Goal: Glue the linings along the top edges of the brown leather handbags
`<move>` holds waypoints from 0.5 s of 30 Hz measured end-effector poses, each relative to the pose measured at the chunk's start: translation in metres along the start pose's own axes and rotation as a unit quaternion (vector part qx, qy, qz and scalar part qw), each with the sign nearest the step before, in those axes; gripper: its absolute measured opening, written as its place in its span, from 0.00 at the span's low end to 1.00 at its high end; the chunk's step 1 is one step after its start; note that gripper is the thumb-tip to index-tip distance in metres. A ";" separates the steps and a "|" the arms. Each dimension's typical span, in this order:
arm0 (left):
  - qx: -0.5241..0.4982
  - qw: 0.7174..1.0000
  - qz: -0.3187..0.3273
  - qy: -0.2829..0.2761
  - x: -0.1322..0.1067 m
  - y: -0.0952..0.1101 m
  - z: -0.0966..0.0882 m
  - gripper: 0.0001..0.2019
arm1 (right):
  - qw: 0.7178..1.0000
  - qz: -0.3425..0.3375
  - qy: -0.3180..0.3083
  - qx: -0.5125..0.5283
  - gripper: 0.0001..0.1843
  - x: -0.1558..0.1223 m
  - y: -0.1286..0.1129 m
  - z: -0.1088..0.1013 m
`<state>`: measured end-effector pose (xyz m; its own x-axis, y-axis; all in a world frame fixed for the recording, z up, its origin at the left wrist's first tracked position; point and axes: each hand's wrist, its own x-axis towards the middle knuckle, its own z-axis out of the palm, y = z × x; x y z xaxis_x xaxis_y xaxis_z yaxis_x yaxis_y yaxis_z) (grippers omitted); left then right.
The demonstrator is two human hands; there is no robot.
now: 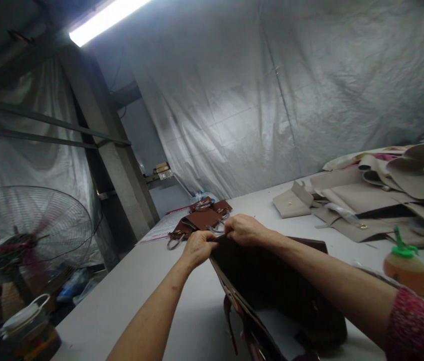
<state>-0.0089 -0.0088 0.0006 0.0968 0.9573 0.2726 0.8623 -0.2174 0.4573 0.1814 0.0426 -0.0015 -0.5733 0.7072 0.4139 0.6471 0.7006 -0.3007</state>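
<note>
A dark brown handbag (266, 281) stands tilted on the white table (137, 286), its dark inside facing me and a strap hanging at its near left side. My left hand (198, 249) pinches the bag's far edge, thumb on top. Right beside it, my right hand (245, 229) is closed on the same edge, its fingers curled over and partly hidden. My right forearm crosses over the bag. Just beyond the hands lies a pile of reddish-brown bags (202, 219) with handles wrapped in clear plastic.
Beige bag pieces (362, 195) are heaped at the right. In front of them stands a squeeze bottle (411, 273) of amber liquid with a green cap. A lidded plastic jar (31, 331) is at the lower left, near a large caged fan (31, 235).
</note>
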 end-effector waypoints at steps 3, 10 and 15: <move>0.015 1.000 -0.014 0.011 0.005 0.003 0.001 0.09 | 1.000 0.008 0.005 -0.015 0.12 -0.001 -0.005 0.001; 0.038 0.999 0.009 0.010 0.015 0.012 0.002 0.09 | 1.000 0.000 -0.014 -0.006 0.14 -0.006 0.003 -0.005; 0.060 0.998 0.010 0.019 0.017 0.011 0.002 0.09 | 0.999 0.009 -0.036 -0.011 0.15 -0.005 0.016 -0.010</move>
<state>0.0033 0.0056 0.0082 0.0974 0.9444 0.3140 0.9138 -0.2098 0.3477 0.1997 0.0495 -0.0003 -0.5963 0.7248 0.3451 0.6673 0.6865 -0.2887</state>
